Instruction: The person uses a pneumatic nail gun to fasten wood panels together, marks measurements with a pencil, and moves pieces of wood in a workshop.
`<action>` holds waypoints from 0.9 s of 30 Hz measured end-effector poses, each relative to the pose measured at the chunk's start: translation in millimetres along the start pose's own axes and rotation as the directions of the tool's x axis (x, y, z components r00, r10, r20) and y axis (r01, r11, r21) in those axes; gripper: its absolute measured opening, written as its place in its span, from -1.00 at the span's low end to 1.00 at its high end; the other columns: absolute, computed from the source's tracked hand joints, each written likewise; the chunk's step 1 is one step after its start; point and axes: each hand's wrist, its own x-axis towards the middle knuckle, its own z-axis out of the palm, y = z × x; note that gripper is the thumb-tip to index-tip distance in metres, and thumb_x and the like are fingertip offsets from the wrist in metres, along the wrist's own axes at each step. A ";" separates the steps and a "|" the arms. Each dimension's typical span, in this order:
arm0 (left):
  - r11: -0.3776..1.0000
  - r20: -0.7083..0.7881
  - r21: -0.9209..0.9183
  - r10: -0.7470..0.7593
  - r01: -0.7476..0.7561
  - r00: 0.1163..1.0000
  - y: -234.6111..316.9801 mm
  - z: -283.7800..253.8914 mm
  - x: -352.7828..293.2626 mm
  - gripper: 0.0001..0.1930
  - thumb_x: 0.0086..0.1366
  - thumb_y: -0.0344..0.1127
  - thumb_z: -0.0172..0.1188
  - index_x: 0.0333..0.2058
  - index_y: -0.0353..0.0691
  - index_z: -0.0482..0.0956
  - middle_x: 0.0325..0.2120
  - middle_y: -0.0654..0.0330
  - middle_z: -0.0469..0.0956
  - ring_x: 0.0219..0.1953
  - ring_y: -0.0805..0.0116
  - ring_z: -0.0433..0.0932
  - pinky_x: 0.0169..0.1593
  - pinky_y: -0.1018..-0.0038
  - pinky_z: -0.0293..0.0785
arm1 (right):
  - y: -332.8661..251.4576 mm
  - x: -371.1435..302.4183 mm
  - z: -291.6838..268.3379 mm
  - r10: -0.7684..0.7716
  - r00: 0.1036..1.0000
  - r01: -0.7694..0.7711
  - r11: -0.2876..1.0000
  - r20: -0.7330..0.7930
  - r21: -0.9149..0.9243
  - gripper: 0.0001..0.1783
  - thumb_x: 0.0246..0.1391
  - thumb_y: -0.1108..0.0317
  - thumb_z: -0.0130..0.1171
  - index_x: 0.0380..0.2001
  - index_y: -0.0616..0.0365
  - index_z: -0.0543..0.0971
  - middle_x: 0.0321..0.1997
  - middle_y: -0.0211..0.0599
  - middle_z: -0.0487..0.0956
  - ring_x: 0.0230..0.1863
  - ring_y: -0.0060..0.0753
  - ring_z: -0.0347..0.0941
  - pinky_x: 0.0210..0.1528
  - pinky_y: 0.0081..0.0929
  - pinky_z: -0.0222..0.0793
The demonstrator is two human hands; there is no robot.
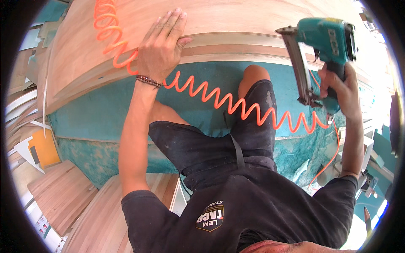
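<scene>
My left hand (162, 48) rests on a large, smooth wooden panel (228, 17), with its fingers stretched out and its thumb apart near the panel's near edge. A beaded bracelet (148, 81) circles that wrist. At the right, my right hand (344, 90) is wrapped round the handle of a teal and black air nailer (327, 36). Its nose and metal magazine (297, 63) point left, seemingly above the panel's edge. An orange coiled air hose (217, 98) joins the bottom of the handle and crosses to the upper left, passing by my left wrist.
Striped laminated boards (63, 196) lie at the lower left, near a yellow piece (44, 145). Wood strips (23, 101) are stacked along the left side. A thin orange cord (335, 158) hangs at the right. Teal surfacing (101, 111) shows around my legs.
</scene>
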 end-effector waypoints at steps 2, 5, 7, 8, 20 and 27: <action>1.000 -0.017 -0.006 0.007 -0.007 1.000 -0.6 3.1 1.2 -0.47 0.35 -0.06 0.23 0.24 -0.12 0.53 0.20 0.14 0.56 0.25 0.06 0.51 0.28 0.19 0.48 | -8.0 -11.2 12.4 0.075 0.994 -0.077 0.997 0.082 0.023 -0.80 0.14 0.37 0.23 -0.25 0.28 0.52 -0.57 -0.34 0.51 -0.60 -0.57 0.45 -0.50 -0.60 0.37; 1.000 -0.021 -0.006 0.008 -0.009 1.000 -2.1 4.2 0.4 -0.47 0.36 -0.04 0.22 0.24 -0.10 0.54 0.19 0.16 0.57 0.24 0.07 0.52 0.27 0.19 0.49 | -29.8 -7.9 36.5 0.104 0.983 -0.107 0.994 0.153 0.010 -0.75 0.12 0.38 0.30 -0.22 0.34 0.55 -0.55 -0.38 0.52 -0.59 -0.58 0.45 -0.52 -0.58 0.35; 1.000 -0.032 -0.012 0.012 -0.012 0.999 -2.9 5.3 0.1 -0.48 0.36 -0.04 0.22 0.23 -0.09 0.55 0.19 0.17 0.57 0.23 0.08 0.53 0.26 0.19 0.49 | -33.6 0.9 36.7 0.131 0.962 -0.122 0.991 0.241 -0.055 -0.64 0.13 0.29 0.33 -0.12 0.34 0.56 -0.55 -0.40 0.52 -0.59 -0.60 0.45 -0.52 -0.57 0.33; 1.000 -0.044 -0.015 0.014 -0.014 0.999 -2.7 5.1 0.2 -0.48 0.35 -0.04 0.22 0.23 -0.09 0.55 0.19 0.18 0.57 0.23 0.09 0.53 0.26 0.19 0.49 | -42.5 4.8 38.4 0.133 0.963 -0.120 0.990 0.236 -0.069 -0.63 0.13 0.27 0.34 -0.12 0.33 0.57 -0.55 -0.40 0.52 -0.59 -0.60 0.45 -0.52 -0.57 0.33; 0.999 -0.060 0.002 -0.035 0.035 0.998 -5.0 7.5 -5.6 -0.47 0.31 -0.03 0.25 0.21 -0.07 0.55 0.18 0.23 0.57 0.24 0.26 0.53 0.31 0.24 0.46 | -123.3 101.5 74.2 0.037 0.926 0.125 0.909 0.375 -0.398 -0.64 0.19 0.25 0.29 -0.14 0.30 0.44 -0.65 -0.45 0.40 -0.71 -0.65 0.36 -0.64 -0.59 0.34; 0.999 -0.072 0.008 -0.037 0.038 0.997 -4.7 13.0 -10.4 -0.45 0.30 -0.01 0.24 0.23 -0.04 0.54 0.20 0.24 0.56 0.25 0.25 0.52 0.32 0.25 0.45 | -135.7 109.7 79.7 0.059 0.908 0.164 0.861 0.416 -0.481 -0.60 0.14 0.30 0.26 -0.05 0.30 0.45 -0.64 -0.43 0.41 -0.71 -0.62 0.38 -0.65 -0.59 0.37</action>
